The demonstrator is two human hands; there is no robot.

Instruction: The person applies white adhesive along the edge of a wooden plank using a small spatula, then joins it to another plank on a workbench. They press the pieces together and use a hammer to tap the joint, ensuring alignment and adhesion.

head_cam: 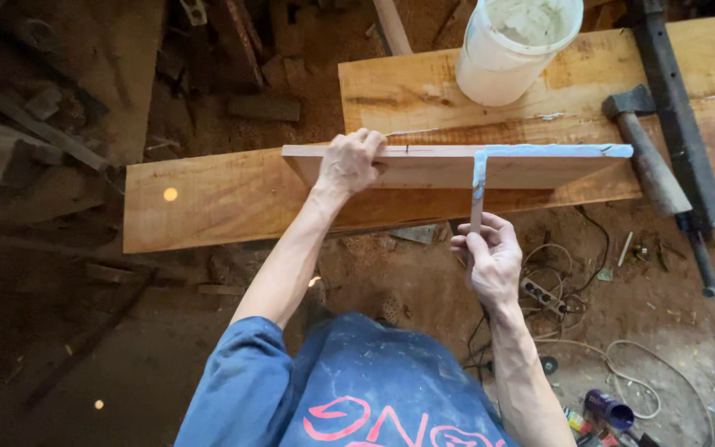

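A thin wooden board [424, 170] stands on its long edge on a wide plank [225, 199]. My left hand [349, 161] grips the board's top edge near its left end and holds it upright. My right hand [488, 252] holds a flat wooden stick [478, 186] smeared with white glue; the stick's tip touches the board's top edge. A white layer of glue [556, 151] covers that edge from the stick to the right end. The left part of the edge is bare wood.
A white bucket of glue [516, 45] stands on the far plank [424, 91]. A hammer [645, 149] and a long dark bar clamp [679, 116] lie at the right. Cables, a power strip [544, 295] and cans [607, 407] litter the dirt floor.
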